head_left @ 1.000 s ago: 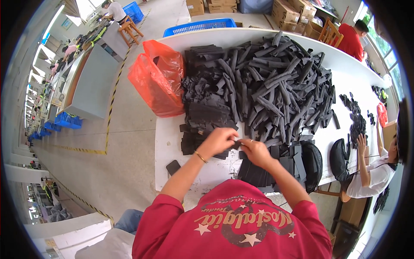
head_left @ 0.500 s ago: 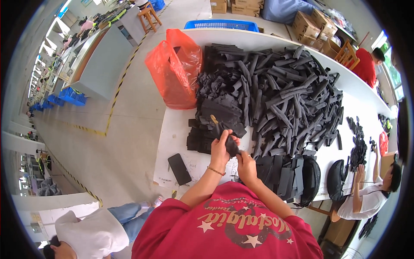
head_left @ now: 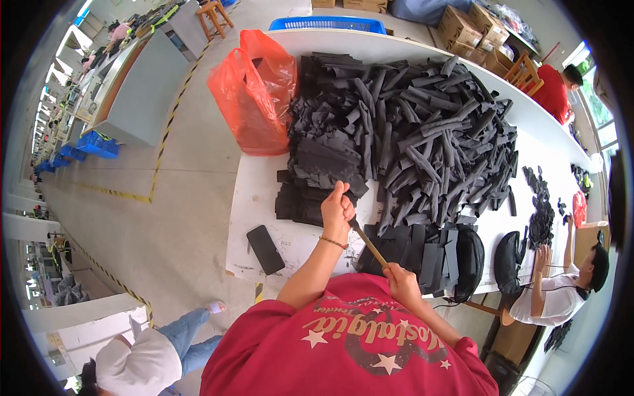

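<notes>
Nearest, the lower end of a slim stick (head_left: 371,246) is gripped in the closed right hand (head_left: 401,282). The stick, straight and tan with a dull sheen, is held aslant over the front of the white surface (head_left: 299,241), between a black phone (head_left: 265,249) lying to the left and flat black strips (head_left: 404,245) laid to the right. Its far end, dark and mostly hidden, is enclosed by the curled fingers of the left hand (head_left: 337,211); whether that dark part is cloth cannot be told. Farther off, rolled black pieces (head_left: 442,138) are heaped to the right of an orange-red bag (head_left: 256,105), and a blue basket (head_left: 327,25) is seen beyond
</notes>
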